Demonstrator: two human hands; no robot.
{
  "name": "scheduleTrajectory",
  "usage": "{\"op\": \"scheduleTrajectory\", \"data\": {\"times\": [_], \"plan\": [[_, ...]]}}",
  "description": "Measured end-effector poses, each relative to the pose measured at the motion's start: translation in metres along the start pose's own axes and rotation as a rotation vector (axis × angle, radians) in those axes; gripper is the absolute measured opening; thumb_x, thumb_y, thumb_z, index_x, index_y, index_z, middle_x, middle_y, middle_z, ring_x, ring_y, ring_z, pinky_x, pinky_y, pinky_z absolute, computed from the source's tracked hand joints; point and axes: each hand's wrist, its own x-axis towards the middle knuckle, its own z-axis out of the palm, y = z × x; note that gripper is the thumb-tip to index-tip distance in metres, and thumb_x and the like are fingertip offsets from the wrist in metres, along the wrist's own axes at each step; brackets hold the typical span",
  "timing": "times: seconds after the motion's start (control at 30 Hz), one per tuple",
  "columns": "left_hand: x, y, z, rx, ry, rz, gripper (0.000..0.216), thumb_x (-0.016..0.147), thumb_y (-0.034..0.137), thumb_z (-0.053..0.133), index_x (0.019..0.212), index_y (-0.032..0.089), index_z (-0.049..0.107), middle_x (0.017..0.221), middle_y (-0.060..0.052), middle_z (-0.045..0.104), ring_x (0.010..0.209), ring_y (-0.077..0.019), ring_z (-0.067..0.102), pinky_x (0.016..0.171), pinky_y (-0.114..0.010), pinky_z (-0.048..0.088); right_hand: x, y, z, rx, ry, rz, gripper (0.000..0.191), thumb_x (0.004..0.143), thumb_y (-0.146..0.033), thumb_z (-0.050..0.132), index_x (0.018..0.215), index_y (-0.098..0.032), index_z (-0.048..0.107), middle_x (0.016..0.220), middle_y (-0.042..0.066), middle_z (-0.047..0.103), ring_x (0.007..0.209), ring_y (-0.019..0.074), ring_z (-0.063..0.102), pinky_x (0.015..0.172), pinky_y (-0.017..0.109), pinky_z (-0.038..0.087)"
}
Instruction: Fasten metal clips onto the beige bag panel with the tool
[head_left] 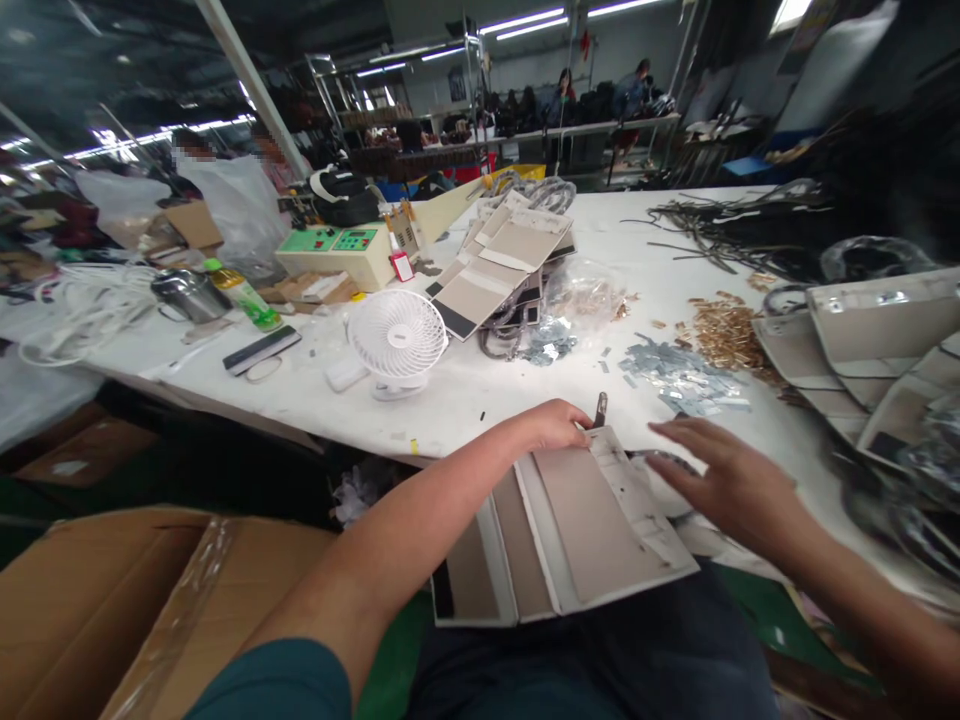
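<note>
Beige panel stack (562, 530), white-edged, flat at lower centre, overhanging table edge (375, 430). Left hand (555, 425) gripped top corner, fingers curled. Right hand (731, 480) hovered beside, fingers spread, holding nothing.

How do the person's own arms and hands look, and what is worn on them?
Both hands, the left hand and the right hand, are bare, without gloves, rings or a watch. The forearms are uncovered. A short teal sleeve covers the left upper arm.
</note>
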Motion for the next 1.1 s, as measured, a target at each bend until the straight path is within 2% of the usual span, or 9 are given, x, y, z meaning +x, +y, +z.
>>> {"op": "scheduleTrajectory", "data": {"times": [0.1,0.23,0.33,0.43,0.53,0.63,0.77,0.97,1.1], "plan": [[-0.003,0.003,-0.002,0.036,0.024,0.000,0.029,0.079,0.024,0.080,0.106,0.018,0.084,0.097,0.000,0.077,0.097,-0.0228,0.069,0.093,-0.030,0.052,-0.009,-0.027,0.027,0.173,-0.109,-0.086,0.046,0.106,-0.056,0.057,0.134,-0.025,0.077,0.143,0.010,0.067,0.129,0.0343,0.065,0.113,0.052,0.055],[-0.022,0.002,0.007,0.095,0.136,-0.034,0.028,0.083,0.029,0.080,0.108,0.017,0.081,0.096,-0.003,0.075,0.097,-0.0269,0.069,0.096,-0.036,0.053,-0.014,-0.030,0.041,0.243,-0.118,-0.087,0.046,0.111,-0.054,0.052,0.140,-0.024,0.074,0.141,0.012,0.067,0.130,0.0347,0.063,0.116,0.059,0.052],[-0.052,0.001,0.029,0.162,0.377,0.032,0.038,0.089,0.035,0.079,0.123,0.020,0.074,0.118,-0.009,0.071,0.115,-0.0325,0.064,0.109,-0.044,0.049,-0.022,-0.027,0.039,0.231,-0.096,-0.106,0.047,0.113,-0.054,0.051,0.142,-0.024,0.072,0.138,0.012,0.068,0.127,0.0345,0.063,0.113,0.060,0.053],[-0.090,-0.003,0.057,0.312,0.638,0.258,0.037,0.089,0.026,0.077,0.125,0.021,0.067,0.128,-0.011,0.066,0.125,-0.0331,0.059,0.115,-0.051,0.046,-0.031,-0.029,0.039,0.202,-0.038,-0.114,0.048,0.114,-0.058,0.048,0.140,-0.025,0.072,0.134,0.011,0.069,0.122,0.0339,0.065,0.106,0.058,0.056],[-0.118,-0.013,0.077,0.429,0.609,0.416,0.034,0.089,0.020,0.077,0.120,0.022,0.063,0.132,-0.009,0.066,0.128,-0.0313,0.059,0.124,-0.059,0.039,-0.038,-0.036,0.041,0.160,0.025,-0.127,0.049,0.115,-0.059,0.047,0.140,-0.024,0.071,0.132,0.011,0.069,0.119,0.0329,0.065,0.101,0.054,0.058],[-0.126,-0.025,0.085,0.477,0.569,0.460,0.033,0.091,0.023,0.077,0.121,0.023,0.063,0.139,-0.009,0.065,0.137,-0.0318,0.057,0.131,-0.064,0.030,-0.041,-0.045,0.040,0.105,0.052,-0.140,0.048,0.115,-0.057,0.048,0.140,-0.023,0.070,0.129,0.011,0.069,0.116,0.0338,0.064,0.099,0.054,0.058],[-0.117,-0.033,0.082,0.495,0.626,0.471,0.049,0.089,0.024,0.080,0.133,0.022,0.059,0.155,-0.015,0.055,0.146,-0.0345,0.051,0.127,-0.063,0.037,-0.040,-0.054,0.032,0.148,0.090,-0.146,0.036,0.116,-0.048,0.051,0.137,-0.027,0.071,0.127,0.008,0.070,0.115,0.0329,0.065,0.095,0.052,0.058],[-0.102,-0.032,0.075,0.430,0.709,0.456,0.057,0.079,0.022,0.091,0.125,0.024,0.056,0.131,-0.010,0.068,0.121,-0.0323,0.064,0.104,-0.055,0.052,-0.068,-0.063,0.019,0.364,0.390,0.157,0.031,0.108,-0.044,0.065,0.133,-0.028,0.072,0.135,0.008,0.065,0.110,0.0273,0.068,0.093,0.042,0.060],[-0.097,-0.037,0.069,0.370,0.747,0.529,0.047,0.082,0.020,0.085,0.117,0.023,0.055,0.120,-0.008,0.067,0.111,-0.0286,0.065,0.098,-0.048,0.053,-0.103,-0.063,0.022,0.519,0.439,0.592,0.061,0.093,-0.065,0.077,0.139,-0.025,0.070,0.133,0.009,0.068,0.107,0.0294,0.069,0.094,0.042,0.059]]}}
